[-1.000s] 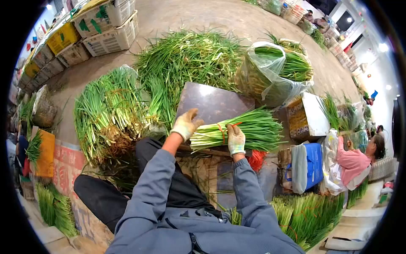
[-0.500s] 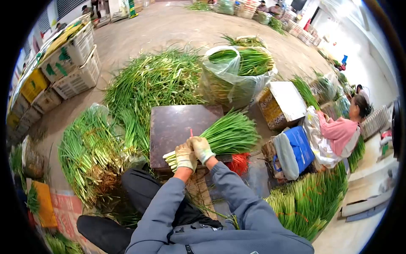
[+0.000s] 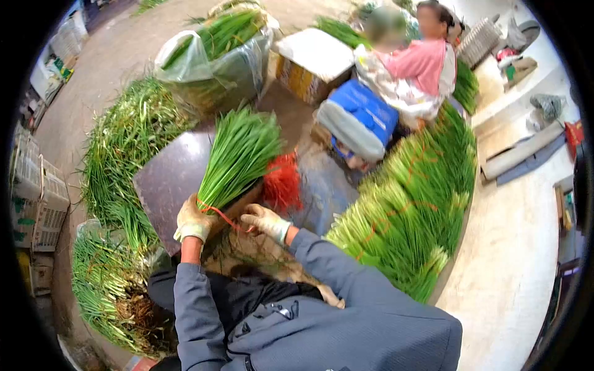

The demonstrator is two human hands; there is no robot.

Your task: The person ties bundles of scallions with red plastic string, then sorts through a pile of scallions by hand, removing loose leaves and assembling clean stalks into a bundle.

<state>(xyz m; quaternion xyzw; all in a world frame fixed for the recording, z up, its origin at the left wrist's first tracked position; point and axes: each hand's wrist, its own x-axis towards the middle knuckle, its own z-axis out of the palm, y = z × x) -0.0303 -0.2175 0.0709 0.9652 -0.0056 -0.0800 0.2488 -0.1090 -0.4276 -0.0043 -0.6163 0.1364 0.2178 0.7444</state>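
Observation:
A bunch of green onions point(image 3: 238, 151) rises at a slant over the edge of the dark board point(image 3: 170, 170), leaves pointing away from me. My left hand point(image 3: 193, 219), in a pale work glove, is closed round its lower end; the stem ends are hidden. A red tie point(image 3: 218, 213) crosses the bunch beside those fingers and stretches toward my right hand point(image 3: 266, 222). The gloved right hand has its fingers curled at the tie's far end, appearing to pinch it. Beyond the board's right edge hangs a cluster of red ties point(image 3: 283, 182).
Loose onions point(image 3: 127, 145) lie heaped on the left, with a rooted pile point(image 3: 117, 290) nearer me. Tied bunches point(image 3: 402, 216) stand in rows on the right. A plastic sack point(image 3: 213, 77), a carton point(image 3: 312, 59), a blue bag point(image 3: 362, 114) and a seated person point(image 3: 421, 65) are farther off.
My view has swung right. The bunch has turned more upright, and a red tie now shows across it. My hands, together before, are apart, the right one drawn off to the right.

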